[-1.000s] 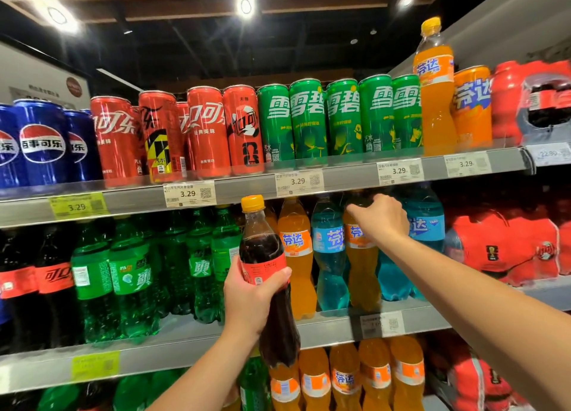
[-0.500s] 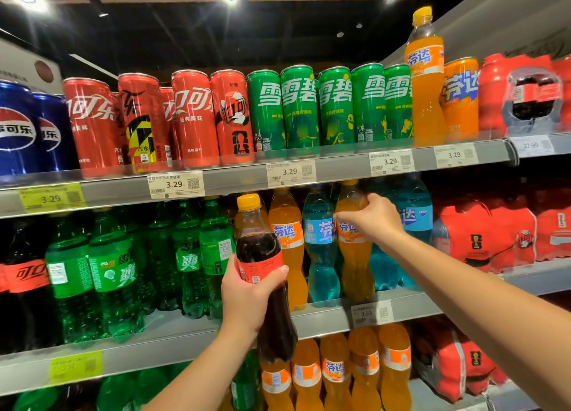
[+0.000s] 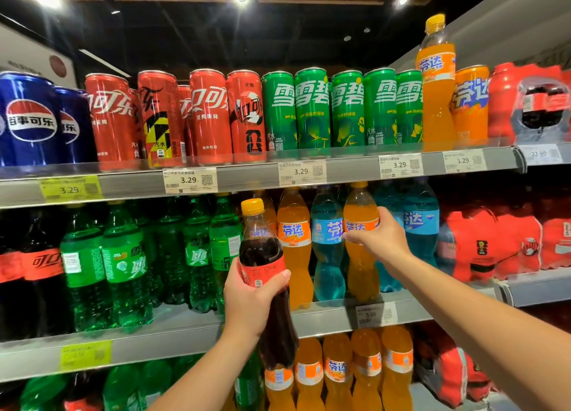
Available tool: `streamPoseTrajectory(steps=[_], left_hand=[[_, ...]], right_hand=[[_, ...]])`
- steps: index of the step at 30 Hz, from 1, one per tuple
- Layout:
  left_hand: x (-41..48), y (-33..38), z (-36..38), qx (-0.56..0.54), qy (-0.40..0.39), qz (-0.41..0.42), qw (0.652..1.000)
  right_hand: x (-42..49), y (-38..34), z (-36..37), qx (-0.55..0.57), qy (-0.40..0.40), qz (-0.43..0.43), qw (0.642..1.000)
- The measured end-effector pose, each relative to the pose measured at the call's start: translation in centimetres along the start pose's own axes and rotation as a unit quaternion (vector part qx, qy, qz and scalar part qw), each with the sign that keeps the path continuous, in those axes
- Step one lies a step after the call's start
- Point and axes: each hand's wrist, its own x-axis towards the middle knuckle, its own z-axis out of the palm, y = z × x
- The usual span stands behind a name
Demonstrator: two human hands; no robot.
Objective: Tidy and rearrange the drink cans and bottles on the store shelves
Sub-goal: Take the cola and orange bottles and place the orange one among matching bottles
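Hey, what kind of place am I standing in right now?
Most likely a supermarket or convenience store drinks aisle: metal shelves hold rows of soda cans and bottles, and price tags run along the shelf edges.

The left hand [image 3: 253, 299] grips a cola bottle [image 3: 265, 274] with a yellow cap, upright in front of the middle shelf [image 3: 173, 330]. The right hand [image 3: 378, 240] grips an orange bottle [image 3: 360, 216] standing on that shelf, between a blue bottle [image 3: 327, 244] and more blue ones. Cans [image 3: 312, 108] line the top shelf [image 3: 247, 176].
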Motion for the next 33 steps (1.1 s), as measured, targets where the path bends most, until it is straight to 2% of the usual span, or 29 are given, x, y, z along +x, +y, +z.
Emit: streamPoseTrajectory(steps=[12,20,33], left_hand=[[-0.4,-0.6,-0.7,0.007,-0.010,-0.008,1.000],[-0.7,-0.8,-0.9,0.016,-0.010,-0.004,1.000],[-0.9,-0.8,-1.2,0.010,-0.024,-0.005,1.000]], right_hand=[[0.6,-0.2,0.4,0.024,0.015,0.017,0.999],[1.5,-0.9,0.2,-0.042,-0.013,0.038,0.998],[2.4,-2.3,-0.9,-0.017,-0.041,0.062,0.997]])
